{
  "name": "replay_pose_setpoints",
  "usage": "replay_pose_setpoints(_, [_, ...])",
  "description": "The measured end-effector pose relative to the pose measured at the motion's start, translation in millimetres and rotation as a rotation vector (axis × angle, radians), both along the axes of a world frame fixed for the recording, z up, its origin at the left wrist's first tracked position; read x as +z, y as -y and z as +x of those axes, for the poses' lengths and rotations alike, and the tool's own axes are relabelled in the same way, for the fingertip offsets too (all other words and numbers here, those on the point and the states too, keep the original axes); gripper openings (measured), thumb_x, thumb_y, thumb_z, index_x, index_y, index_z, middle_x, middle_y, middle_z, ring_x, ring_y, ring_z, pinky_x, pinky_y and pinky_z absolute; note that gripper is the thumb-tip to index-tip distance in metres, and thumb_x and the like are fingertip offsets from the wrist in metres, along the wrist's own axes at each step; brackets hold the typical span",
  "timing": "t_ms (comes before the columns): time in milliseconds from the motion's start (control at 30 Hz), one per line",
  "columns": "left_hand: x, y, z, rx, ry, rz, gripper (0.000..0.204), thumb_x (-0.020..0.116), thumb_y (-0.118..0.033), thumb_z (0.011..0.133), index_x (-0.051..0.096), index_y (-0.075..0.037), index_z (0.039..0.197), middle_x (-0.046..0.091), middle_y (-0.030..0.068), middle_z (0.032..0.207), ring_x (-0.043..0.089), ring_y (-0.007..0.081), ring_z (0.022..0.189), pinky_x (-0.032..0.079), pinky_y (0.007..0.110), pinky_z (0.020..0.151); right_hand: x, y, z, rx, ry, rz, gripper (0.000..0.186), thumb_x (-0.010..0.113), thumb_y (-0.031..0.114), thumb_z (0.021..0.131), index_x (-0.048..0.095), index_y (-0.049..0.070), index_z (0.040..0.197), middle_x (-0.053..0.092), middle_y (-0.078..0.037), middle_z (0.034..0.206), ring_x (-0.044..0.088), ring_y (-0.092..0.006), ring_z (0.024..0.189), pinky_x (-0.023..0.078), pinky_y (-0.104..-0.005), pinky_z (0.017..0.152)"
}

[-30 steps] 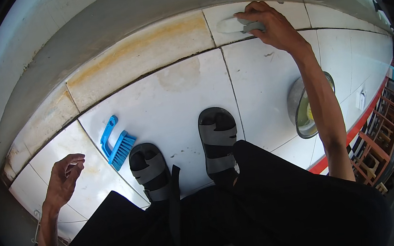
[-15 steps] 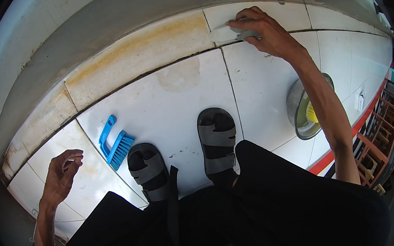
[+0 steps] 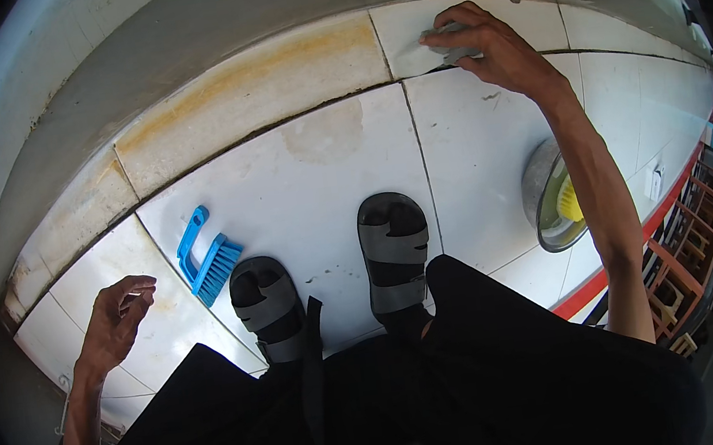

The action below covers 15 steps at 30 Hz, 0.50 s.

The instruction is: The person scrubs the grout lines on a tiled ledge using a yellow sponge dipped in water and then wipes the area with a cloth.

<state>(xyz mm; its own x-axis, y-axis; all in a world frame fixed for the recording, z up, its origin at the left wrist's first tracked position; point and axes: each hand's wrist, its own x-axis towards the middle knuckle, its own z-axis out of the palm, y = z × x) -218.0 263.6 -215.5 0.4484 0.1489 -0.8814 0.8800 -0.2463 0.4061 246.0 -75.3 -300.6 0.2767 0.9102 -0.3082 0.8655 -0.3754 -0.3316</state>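
My right hand (image 3: 500,53) is closed on a grey, cloth-like piece (image 3: 447,44), pressed against the upright white skirting tile (image 3: 400,35) at the foot of the wall. Much of that piece is covered by the fingers. My left hand (image 3: 117,321) hovers at the left with its fingers loosely bent, a gap between them and the thumb, and nothing in it. Nearest to it, a blue scrubbing brush (image 3: 217,264) lies on the white floor tiles, bristles towards my left foot. Yellow-brown stains (image 3: 241,76) mark the skirting left of my right hand.
Beside my right forearm stands a metal basin (image 3: 542,209) of cloudy water with a yellow scrubber (image 3: 568,199) in it. My sandalled feet (image 3: 395,244) are between brush and basin. A red edge (image 3: 581,293) borders the floor at right, with brown wooden furniture (image 3: 688,244) past it.
My right hand has slid a little to the right and up along the skirting tile with the grey piece. The left hand has barely moved.
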Motion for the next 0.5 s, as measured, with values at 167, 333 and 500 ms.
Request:
replay_pose_setpoints(167, [1.9,-2.3,10.9,0.019,0.108,0.074,0.044,0.057,-0.035,0.100,0.063,0.004,0.121,0.069,0.0193,0.110,0.066,0.0262,0.103,0.050,0.040,0.096,3.3,21.4,24.9,-0.124,0.007,-0.073,0.055,0.073,-0.007,0.077,0.070,0.020,0.125,0.060,-0.002,0.124,0.056,-0.0221,0.120,0.047,-0.0359,0.110])
replay_pose_setpoints(333, [-1.5,-3.6,-6.7,-0.016,0.026,-0.014,0.048,0.057,-0.039,0.100,0.062,0.004,0.122,0.069,0.0216,0.109,0.066,0.0280,0.106,0.049,0.043,0.100,-4.0,3.4,-3.7,0.011,0.016,0.030,0.054,0.073,-0.005,0.078,0.069,0.021,0.126,0.060,-0.002,0.122,0.056,-0.0228,0.118,0.047,-0.0373,0.110])
replay_pose_setpoints(500, [3.0,-2.4,4.7,-0.021,0.030,0.028,0.050,0.057,-0.041,0.100,0.063,0.003,0.121,0.069,0.0205,0.110,0.065,0.0263,0.107,0.048,0.042,0.100,7.0,9.8,16.0,-0.164,0.018,-0.026,0.054,0.072,-0.008,0.076,0.070,0.017,0.124,0.061,-0.004,0.117,0.058,-0.0248,0.115,0.049,-0.0382,0.105])
